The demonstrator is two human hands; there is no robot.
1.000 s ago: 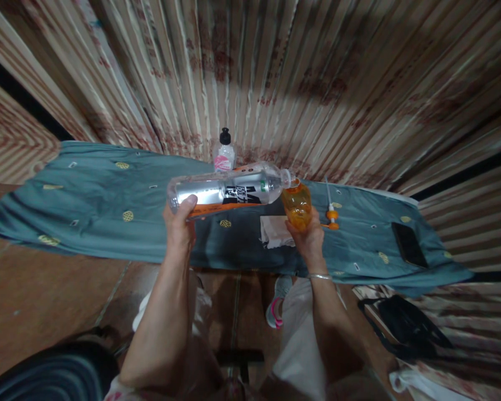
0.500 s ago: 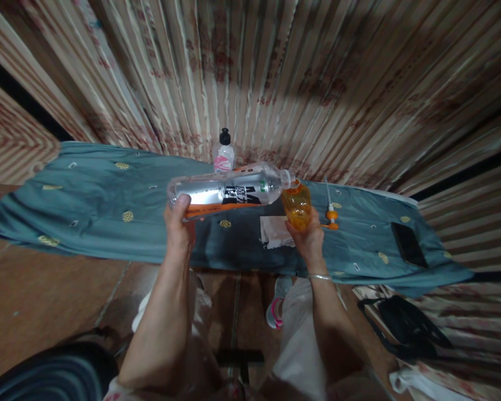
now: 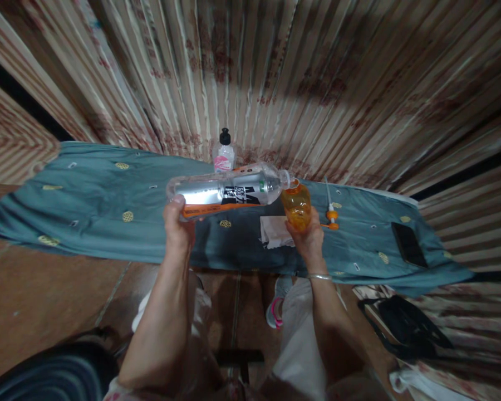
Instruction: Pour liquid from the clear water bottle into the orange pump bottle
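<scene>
The left hand is gripping the base end of the clear bottle, thumb on the near side, and the bottle lies almost level above the table, its neck pointing right. The right hand is closed around the lower part of the orange bottle, which tilts slightly to the left, its mouth at the clear bottle's neck; whether the two rims touch I cannot tell. Below and between the hands, a pale cloth lies on the table, partly hidden by the right hand. Just right of the orange bottle lies an orange pump, its tube pointing to the far side. Farther right, near the table's end, is a black phone. On the far side, behind the clear bottle, stands the capped bottle, black on top, pink and white on its label. A pleated curtain hangs along the far edge. On the near right, below the table, is a black bag.
</scene>
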